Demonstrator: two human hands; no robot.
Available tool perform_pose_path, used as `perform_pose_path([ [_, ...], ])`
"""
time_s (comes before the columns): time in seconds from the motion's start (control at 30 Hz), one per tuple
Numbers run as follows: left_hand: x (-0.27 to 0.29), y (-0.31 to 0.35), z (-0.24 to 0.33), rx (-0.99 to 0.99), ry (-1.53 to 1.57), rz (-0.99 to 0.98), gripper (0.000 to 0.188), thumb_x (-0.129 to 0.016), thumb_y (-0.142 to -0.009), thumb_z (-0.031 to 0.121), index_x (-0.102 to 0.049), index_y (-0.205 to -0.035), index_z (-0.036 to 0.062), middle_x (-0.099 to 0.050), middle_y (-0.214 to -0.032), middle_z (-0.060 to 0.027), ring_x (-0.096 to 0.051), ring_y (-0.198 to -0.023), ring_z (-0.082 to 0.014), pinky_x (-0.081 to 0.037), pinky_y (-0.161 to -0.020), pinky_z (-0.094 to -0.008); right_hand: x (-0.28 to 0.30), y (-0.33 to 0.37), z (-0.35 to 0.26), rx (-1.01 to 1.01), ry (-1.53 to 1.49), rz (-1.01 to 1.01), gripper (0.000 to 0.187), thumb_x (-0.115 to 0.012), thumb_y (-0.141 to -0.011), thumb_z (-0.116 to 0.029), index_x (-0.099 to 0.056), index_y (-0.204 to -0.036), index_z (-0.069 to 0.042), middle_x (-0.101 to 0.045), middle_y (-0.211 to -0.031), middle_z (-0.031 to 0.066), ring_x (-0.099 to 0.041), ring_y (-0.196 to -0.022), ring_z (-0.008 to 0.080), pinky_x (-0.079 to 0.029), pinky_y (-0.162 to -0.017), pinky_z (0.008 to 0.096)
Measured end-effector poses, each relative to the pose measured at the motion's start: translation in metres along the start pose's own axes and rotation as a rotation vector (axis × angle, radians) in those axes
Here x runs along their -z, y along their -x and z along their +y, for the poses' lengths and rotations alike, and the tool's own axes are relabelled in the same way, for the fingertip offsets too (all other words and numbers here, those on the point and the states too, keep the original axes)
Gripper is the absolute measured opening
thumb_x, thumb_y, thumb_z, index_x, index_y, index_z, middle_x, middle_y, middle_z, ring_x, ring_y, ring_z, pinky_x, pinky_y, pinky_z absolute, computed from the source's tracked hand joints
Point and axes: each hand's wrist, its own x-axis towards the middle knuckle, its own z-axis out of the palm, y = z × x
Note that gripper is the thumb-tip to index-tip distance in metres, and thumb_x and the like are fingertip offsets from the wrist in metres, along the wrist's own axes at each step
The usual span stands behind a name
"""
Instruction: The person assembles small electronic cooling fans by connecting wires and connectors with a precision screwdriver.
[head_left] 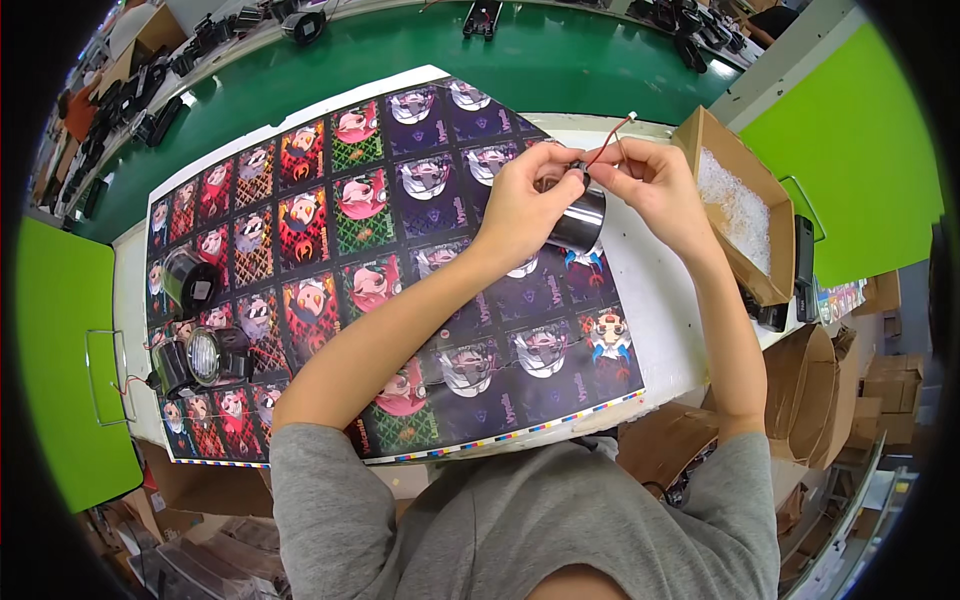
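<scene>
A glossy black cylindrical housing (578, 222) is tilted over the right part of the printed sheet. My left hand (525, 200) is closed around its upper end, thumb and fingertips at the rim. Close beside it, my right hand (660, 195) pinches at a thin red-and-dark wire (603, 150) that rises from that end. The wire ends in a small white connector (631, 117). The fingertips of both hands nearly meet there and hide where the wire enters the housing.
A large sheet of cartoon pictures (450, 330) covers most of the white table (655, 290). At left lie black cylinders (188, 280) and a lamp head with a clear round lens (205, 357). An open cardboard box (775, 195) of clear small pieces stands at right. Beyond runs a green bench (390, 50).
</scene>
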Motion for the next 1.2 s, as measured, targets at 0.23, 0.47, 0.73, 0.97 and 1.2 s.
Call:
perform_pose_path([
  [0.23,-0.001,-0.004,-0.003,0.054,0.118,0.003,0.018,-0.054,-0.08,0.003,-0.054,-0.096,-0.0039,-0.061,-0.081,-0.0053,-0.055,-0.075,-0.0066,-0.043,-0.067,-0.0201,0.002,-0.004,-0.001,-0.038,-0.013,-0.033,0.011,-0.058,-0.079,-0.005,-0.06,-0.083,0.005,-0.061,-0.075,0.0034,-0.054,-0.071,0.0054,-0.044,-0.065,0.0205],
  [0.47,-0.001,-0.004,-0.001,0.104,0.165,0.019,0.018,-0.054,-0.079,0.003,-0.055,-0.096,-0.003,-0.062,-0.082,-0.0066,-0.056,-0.074,-0.0068,-0.044,-0.066,-0.0201,0.0,-0.004,0.004,0.003,0.01,-0.025,0.009,-0.058,-0.078,-0.004,-0.06,-0.08,0.004,-0.059,-0.072,0.0017,-0.051,-0.065,0.0035,-0.041,-0.06,0.0195],
  [0.73,0.004,-0.004,0.001,0.151,0.138,-0.015,0.017,-0.052,-0.08,0.005,-0.055,-0.096,-0.0022,-0.062,-0.085,-0.008,-0.057,-0.075,-0.008,-0.045,-0.067,-0.0207,0.001,-0.002,-0.003,-0.083,-0.036,-0.026,0.011,-0.058,-0.078,-0.009,-0.061,-0.082,0.001,-0.059,-0.072,0.0011,-0.047,-0.061,0.0033,-0.036,-0.054,0.0187],
  [0.97,0.004,-0.005,0.001,0.181,0.147,-0.049,0.018,-0.051,-0.082,0.007,-0.053,-0.099,-0.0008,-0.062,-0.087,-0.0088,-0.059,-0.079,-0.0105,-0.046,-0.072,-0.0223,0.006,-0.007,-0.008,-0.176,-0.038,-0.082,0.012,-0.059,-0.074,-0.009,-0.061,-0.081,0.001,-0.061,-0.073,0.0046,-0.054,-0.068,0.0071,-0.039,-0.059,0.0204],
  [1.2,0.005,-0.007,0.006,0.249,0.173,-0.07,0.017,-0.053,-0.08,0.004,-0.053,-0.096,-0.001,-0.062,-0.087,-0.0083,-0.059,-0.079,-0.0111,-0.046,-0.072,-0.0229,0.006,-0.008,-0.01,-0.142,-0.066,-0.096,0.01,-0.059,-0.073,-0.008,-0.061,-0.076,0.001,-0.06,-0.071,0.0041,-0.053,-0.067,0.0066,-0.038,-0.057,0.0195],
])
